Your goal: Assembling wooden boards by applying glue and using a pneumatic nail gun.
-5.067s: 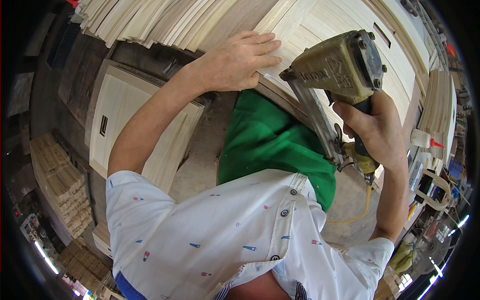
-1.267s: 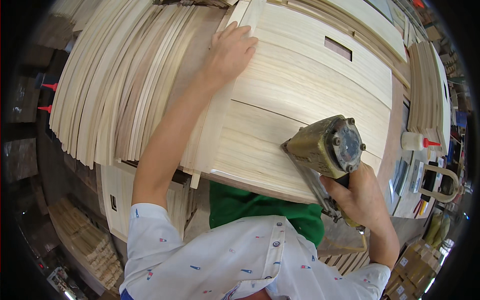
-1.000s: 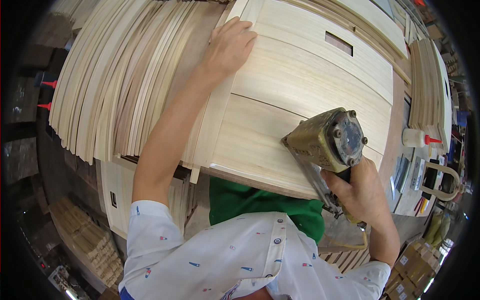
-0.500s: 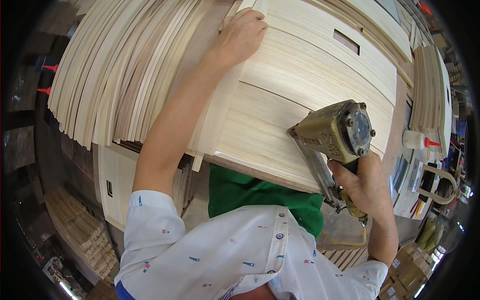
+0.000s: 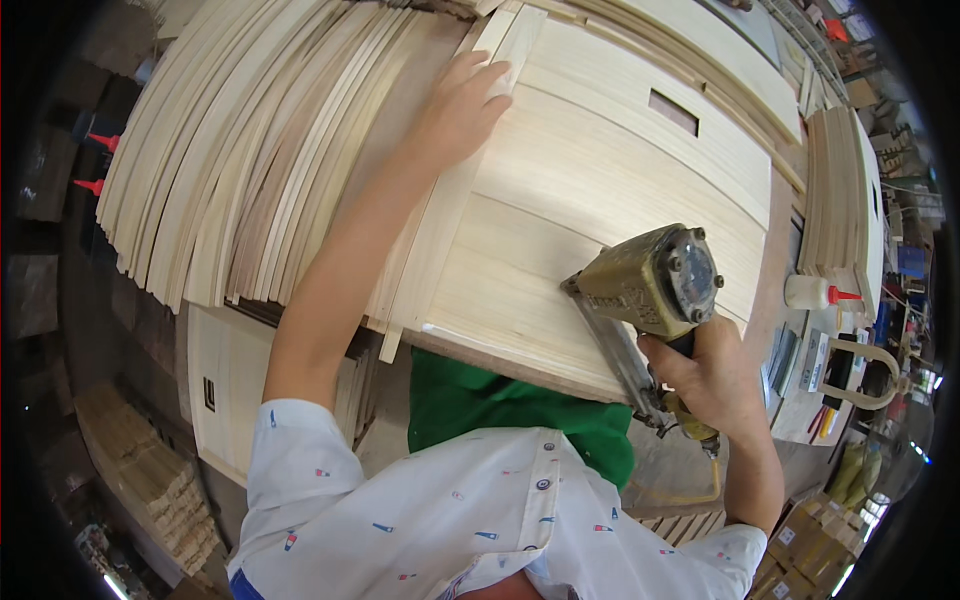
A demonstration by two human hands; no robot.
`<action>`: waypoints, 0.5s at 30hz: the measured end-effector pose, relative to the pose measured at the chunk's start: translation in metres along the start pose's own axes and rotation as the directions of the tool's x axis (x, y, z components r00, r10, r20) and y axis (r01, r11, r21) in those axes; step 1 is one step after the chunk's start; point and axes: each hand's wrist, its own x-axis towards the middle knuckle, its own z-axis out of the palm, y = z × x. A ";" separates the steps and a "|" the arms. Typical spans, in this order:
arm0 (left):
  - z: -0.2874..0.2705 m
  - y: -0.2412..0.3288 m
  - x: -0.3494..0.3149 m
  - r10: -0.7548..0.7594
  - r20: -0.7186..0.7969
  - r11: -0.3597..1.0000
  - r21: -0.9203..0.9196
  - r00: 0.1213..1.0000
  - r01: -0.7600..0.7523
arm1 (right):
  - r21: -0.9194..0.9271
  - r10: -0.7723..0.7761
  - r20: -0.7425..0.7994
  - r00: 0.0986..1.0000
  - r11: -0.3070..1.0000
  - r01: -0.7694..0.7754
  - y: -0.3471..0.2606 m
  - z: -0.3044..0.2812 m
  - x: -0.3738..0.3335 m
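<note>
Brass-toned metal nail gun [image 5: 635, 285] fills the curled right hand [image 5: 712, 378]; the loosely spread left hand [image 5: 455, 115] now rests farther up the pale wooden strip [image 5: 438, 230].

A white, short-sleeved, buttoned shirt [image 5: 430, 500], printed with small blue and red motifs [image 5: 291, 541], is worn above a green garment [image 5: 500, 405].

One nail gun [image 5: 640, 280] and three red nozzles [image 5: 104, 142]
</note>
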 end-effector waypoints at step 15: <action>-0.018 -0.004 -0.004 -0.389 0.220 0.921 0.057 0.895 0.386 | 0.059 -0.261 -0.222 0.939 0.958 0.280 -0.058 -0.071 0.099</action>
